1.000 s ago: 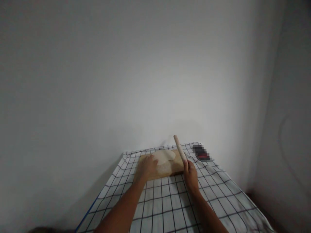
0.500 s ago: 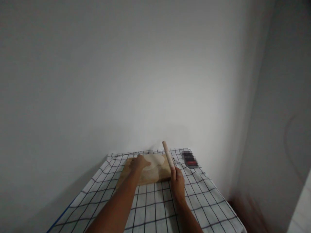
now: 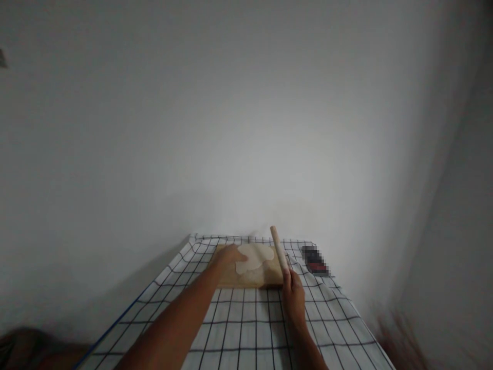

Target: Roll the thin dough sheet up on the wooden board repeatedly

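Wooden rectangular board (image 3: 265,278): our left hand (image 3: 229,255), fingers released flat, steadies pale flat dough (image 3: 254,259) there; our right hand (image 3: 293,299) clenches a light wooden rolling pin (image 3: 279,248) at its right edge.

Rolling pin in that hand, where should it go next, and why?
Probably down flat onto the dough. The right hand grips the rolling pin by its near end along the wooden board's right edge, beside the dough rather than on it. The left hand lies on the board at the dough's left edge, which should steady it.
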The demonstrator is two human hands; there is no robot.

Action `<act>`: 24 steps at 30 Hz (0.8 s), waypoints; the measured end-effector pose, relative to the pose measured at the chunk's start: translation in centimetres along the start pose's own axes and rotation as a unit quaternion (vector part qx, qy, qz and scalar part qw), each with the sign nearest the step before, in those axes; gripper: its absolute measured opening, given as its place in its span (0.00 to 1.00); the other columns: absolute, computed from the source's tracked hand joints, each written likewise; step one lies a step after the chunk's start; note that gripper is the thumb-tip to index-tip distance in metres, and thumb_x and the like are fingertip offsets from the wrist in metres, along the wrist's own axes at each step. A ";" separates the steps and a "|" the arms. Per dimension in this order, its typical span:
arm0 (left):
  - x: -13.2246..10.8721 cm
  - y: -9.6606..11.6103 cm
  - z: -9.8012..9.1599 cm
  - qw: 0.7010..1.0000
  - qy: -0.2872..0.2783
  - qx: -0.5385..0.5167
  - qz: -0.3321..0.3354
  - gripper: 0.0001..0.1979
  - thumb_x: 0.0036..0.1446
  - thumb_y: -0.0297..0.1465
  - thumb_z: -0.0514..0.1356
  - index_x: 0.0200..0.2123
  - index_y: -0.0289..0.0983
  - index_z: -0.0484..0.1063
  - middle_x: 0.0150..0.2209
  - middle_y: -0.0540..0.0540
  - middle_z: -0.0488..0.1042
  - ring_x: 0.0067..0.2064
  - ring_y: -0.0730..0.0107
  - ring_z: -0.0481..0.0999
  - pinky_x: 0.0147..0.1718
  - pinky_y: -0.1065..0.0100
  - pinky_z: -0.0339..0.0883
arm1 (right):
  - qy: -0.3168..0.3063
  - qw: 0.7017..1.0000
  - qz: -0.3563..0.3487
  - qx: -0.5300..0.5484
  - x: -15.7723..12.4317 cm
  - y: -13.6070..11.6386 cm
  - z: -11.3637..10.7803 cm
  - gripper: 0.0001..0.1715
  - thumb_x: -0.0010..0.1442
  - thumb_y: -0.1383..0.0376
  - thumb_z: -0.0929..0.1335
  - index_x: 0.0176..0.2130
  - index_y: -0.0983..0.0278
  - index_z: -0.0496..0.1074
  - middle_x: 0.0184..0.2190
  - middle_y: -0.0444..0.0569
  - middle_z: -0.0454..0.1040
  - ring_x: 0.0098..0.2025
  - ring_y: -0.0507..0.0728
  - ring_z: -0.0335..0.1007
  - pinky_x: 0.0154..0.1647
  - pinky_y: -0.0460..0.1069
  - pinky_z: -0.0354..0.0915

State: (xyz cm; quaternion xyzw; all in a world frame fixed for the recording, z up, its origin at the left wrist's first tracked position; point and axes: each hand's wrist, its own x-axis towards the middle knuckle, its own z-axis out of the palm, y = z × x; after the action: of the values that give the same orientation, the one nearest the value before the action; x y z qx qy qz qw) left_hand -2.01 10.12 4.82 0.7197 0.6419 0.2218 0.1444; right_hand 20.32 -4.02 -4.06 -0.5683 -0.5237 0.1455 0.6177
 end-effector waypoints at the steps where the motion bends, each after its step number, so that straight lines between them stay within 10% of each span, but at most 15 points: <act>1: 0.2 -0.4 -0.2 1.000 -0.004 -0.001 -0.011 0.11 0.39 0.33 0.73 0.25 0.36 0.77 0.26 0.41 0.80 0.34 0.52 0.82 0.34 0.62 0.72 | -0.010 1.000 -0.007 -0.011 0.0 -0.1 0.0 0.32 0.70 0.45 0.55 0.47 0.64 0.74 0.44 0.58 0.78 0.47 0.64 0.73 0.49 0.56 0.68; 12: 1.8 -4.5 -3.3 0.980 0.112 -0.149 0.072 0.15 0.61 0.35 0.54 0.39 0.36 0.78 0.37 0.44 0.81 0.39 0.65 0.78 0.37 0.69 0.68 | -0.296 0.926 -0.188 -0.138 4.2 -1.3 -1.7 0.23 0.71 0.51 0.59 0.50 0.61 0.74 0.45 0.55 0.76 0.46 0.60 0.75 0.50 0.54 0.70; 24: 7.1 -1.4 -0.3 0.950 0.071 -0.251 0.172 0.14 0.61 0.30 0.53 0.44 0.35 0.78 0.39 0.45 0.81 0.34 0.71 0.75 0.35 0.70 0.67 | -0.320 0.918 -0.159 -0.174 7.2 -1.7 -0.8 0.26 0.71 0.50 0.59 0.52 0.61 0.75 0.49 0.54 0.79 0.50 0.61 0.77 0.50 0.54 0.73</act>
State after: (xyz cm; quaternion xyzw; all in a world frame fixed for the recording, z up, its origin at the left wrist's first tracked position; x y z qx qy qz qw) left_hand -2.84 17.29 5.36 0.7422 0.4401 0.4477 0.2344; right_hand 23.24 0.65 1.00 -0.4987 -0.7942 0.1258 0.3236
